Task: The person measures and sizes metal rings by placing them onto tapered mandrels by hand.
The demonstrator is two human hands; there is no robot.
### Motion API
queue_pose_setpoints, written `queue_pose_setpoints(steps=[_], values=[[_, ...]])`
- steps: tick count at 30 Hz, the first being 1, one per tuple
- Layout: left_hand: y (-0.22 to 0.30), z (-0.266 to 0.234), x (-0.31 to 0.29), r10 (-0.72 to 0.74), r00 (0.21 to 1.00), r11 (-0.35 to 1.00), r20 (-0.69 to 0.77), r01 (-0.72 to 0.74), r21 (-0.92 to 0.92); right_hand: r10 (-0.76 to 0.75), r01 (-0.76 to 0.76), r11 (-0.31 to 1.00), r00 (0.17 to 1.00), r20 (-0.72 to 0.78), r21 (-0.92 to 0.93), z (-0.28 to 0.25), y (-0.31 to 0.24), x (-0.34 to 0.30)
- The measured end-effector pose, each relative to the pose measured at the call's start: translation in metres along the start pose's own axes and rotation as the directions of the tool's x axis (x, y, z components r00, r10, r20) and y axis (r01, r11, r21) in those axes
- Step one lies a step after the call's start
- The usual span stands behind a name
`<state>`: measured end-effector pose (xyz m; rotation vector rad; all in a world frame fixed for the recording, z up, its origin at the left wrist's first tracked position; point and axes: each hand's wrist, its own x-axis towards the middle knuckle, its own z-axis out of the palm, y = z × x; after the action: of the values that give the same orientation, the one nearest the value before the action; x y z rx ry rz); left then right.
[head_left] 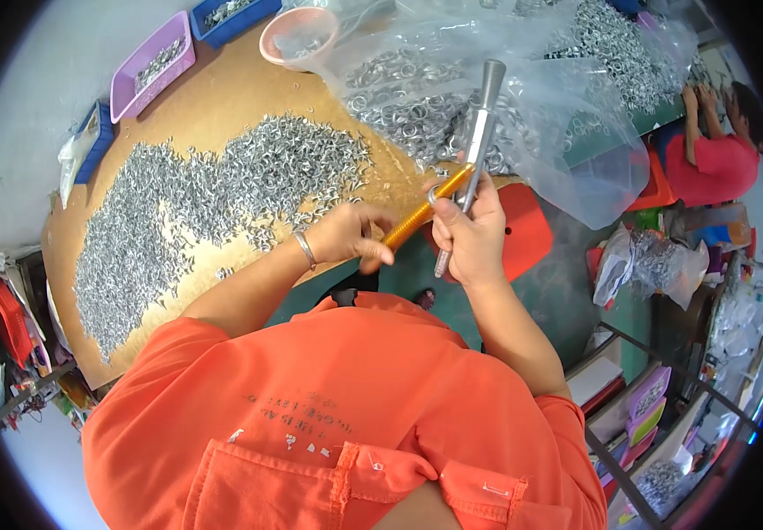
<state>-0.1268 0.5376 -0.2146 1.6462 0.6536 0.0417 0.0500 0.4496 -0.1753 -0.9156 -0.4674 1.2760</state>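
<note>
My left hand [352,236] is closed round the lower end of a gold ribbed rod [413,221], which slants up toward my right hand. In my right hand [474,231] is a long grey metal tool [482,124], flared at its top, with a thin tip poking out below the fist. The upper part of the gold rod crosses in front of this tool by my right thumb. A small metal ring [434,193] shows at that thumb, against the rod; whether it is round the rod I cannot tell.
Small metal pieces [147,238] lie heaped on the wooden table [231,75]. Metal rings [408,110] sit in clear plastic beyond my hands. A red stool [527,234] stands at right. Baskets, purple [169,46] and pink [266,44], line the far side. Another person [713,163] works at far right.
</note>
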Motion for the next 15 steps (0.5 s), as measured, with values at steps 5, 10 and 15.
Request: queue_pose_setpoints(steps=[5, 10, 15], values=[[-0.004, 0.014, -0.013, 0.003, 0.919, 0.727, 0.393, 0.268, -0.632, 0.085, -0.090, 0.991, 0.995, 0.053, 0.104, -0.008, -0.002, 0.006], [0.016, 0.027, -0.036, -0.207, 0.978, 0.752, -0.012, 0.152, -0.641, 0.096, -0.150, 0.907, 0.983, -0.154, -0.394, -0.030, -0.001, -0.009], [0.022, 0.017, -0.045, -0.417, 0.906, 0.907, -0.074, 0.420, 0.031, 0.188, -0.215, 0.794, 0.976, -0.107, -0.569, -0.090, 0.013, -0.049]])
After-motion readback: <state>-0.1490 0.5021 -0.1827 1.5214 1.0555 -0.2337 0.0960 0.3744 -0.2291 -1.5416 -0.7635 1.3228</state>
